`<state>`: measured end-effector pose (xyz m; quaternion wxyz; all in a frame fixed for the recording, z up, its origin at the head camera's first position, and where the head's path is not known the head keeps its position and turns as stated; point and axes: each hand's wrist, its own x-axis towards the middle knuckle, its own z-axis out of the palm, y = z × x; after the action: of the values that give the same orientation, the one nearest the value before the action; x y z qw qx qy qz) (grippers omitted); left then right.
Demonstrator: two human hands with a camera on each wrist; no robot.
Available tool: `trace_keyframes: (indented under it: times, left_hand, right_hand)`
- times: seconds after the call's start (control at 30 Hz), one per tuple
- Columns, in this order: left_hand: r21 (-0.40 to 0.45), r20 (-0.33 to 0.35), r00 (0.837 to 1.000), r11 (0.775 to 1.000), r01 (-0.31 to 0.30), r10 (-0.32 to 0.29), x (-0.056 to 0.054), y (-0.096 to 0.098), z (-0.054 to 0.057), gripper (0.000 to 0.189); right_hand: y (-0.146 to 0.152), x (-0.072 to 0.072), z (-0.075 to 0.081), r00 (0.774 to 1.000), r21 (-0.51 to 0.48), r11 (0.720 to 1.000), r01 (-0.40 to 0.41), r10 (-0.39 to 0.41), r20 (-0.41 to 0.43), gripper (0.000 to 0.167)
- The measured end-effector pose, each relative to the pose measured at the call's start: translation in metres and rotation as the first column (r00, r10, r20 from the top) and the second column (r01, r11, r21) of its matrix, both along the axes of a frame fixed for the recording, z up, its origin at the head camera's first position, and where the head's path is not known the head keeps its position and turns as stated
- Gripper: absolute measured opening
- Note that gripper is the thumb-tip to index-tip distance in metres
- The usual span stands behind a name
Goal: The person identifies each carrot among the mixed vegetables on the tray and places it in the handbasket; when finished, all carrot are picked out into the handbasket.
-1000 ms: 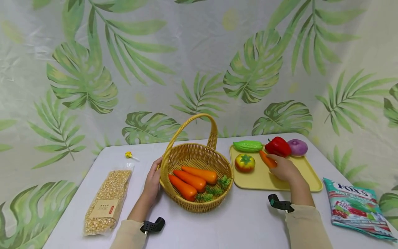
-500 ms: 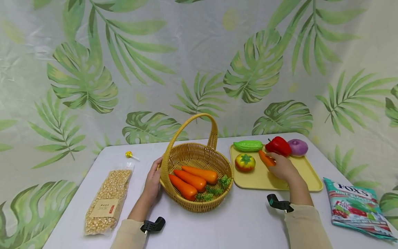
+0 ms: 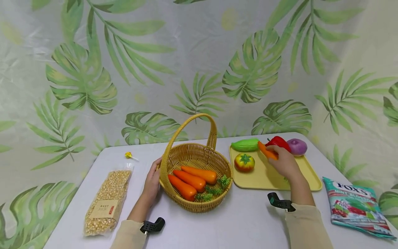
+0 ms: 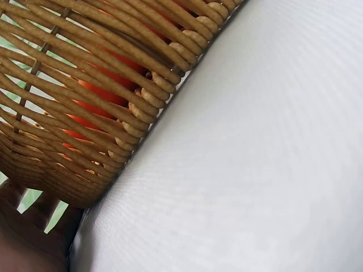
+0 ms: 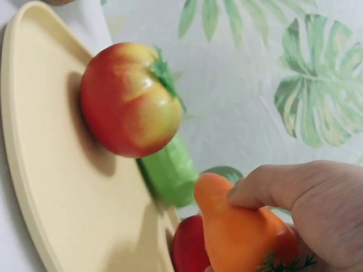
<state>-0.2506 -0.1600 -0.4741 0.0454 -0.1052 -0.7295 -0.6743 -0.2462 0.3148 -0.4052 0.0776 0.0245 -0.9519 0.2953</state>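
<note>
My left hand point(image 3: 152, 181) rests against the left side of a wicker basket point(image 3: 196, 206) with a tall handle; in the left wrist view its fingers point(image 4: 42, 209) lie against the weave. Three carrots point(image 3: 189, 177) with green tops lie in the basket. My right hand point(image 3: 284, 162) holds another carrot point(image 3: 267, 151) above the yellow tray point(image 3: 261, 180). In the right wrist view my thumb presses on this carrot point(image 5: 241, 232), and a bit of its green top shows. A tomato point(image 3: 244, 162), a bumpy green cucumber-like vegetable point(image 3: 245, 145) and a red bell pepper point(image 3: 281, 142) are on the tray.
A purple onion-like vegetable point(image 3: 296, 147) sits at the tray's far right corner. To the left lie a bag of corn kernels point(image 3: 109, 200) and a yellow-wrapped lollipop point(image 3: 129, 155). A Fox's candy bag point(image 3: 356, 207) lies at the right. Leaf-patterned cloth hangs behind the table.
The right hand has raised the carrot a little from the tray. The green vegetable has shifted slightly left. The left hand and basket stay in place.
</note>
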Motion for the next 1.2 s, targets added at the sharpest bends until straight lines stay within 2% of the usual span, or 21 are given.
trace_keyframes:
  times: [0.23, 0.4, 0.57, 0.77, 1.0, 1.2]
  left_hand:
    - [0.003, 0.003, 1.000, 1.000, -0.006, 0.006, 0.000, 0.000, 0.000, 0.040]
    - [0.003, 0.001, 1.000, 1.000, -0.001, 0.001, -0.001, 0.000, 0.001, 0.040]
    - [0.004, 0.003, 1.000, 1.000, 0.001, -0.001, -0.001, 0.000, 0.000, 0.040]
    - [0.013, 0.010, 1.000, 1.000, 0.007, -0.007, -0.001, 0.000, -0.001, 0.040]
    - [0.009, 0.011, 1.000, 1.000, 0.007, -0.007, 0.000, 0.000, 0.000, 0.040]
    - [0.006, 0.008, 1.000, 1.000, 0.002, -0.003, 0.000, -0.001, 0.000, 0.040]
  right_hand:
    - [-0.004, 0.003, 0.009, 0.999, -0.028, 1.000, 0.003, -0.004, -0.051, 0.043]
    - [-0.015, 0.006, 0.020, 0.994, -0.054, 0.997, -0.059, 0.054, -0.092, 0.042]
    - [-0.026, 0.010, 0.030, 0.986, -0.035, 0.992, -0.119, 0.114, -0.118, 0.039]
    - [-0.038, 0.015, 0.037, 0.982, -0.042, 0.986, -0.160, 0.155, -0.110, 0.035]
    - [-0.055, 0.018, 0.041, 0.962, -0.044, 0.966, -0.256, 0.250, -0.111, 0.032]
    - [-0.067, 0.019, 0.045, 0.946, -0.065, 0.945, -0.322, 0.318, -0.055, 0.029]
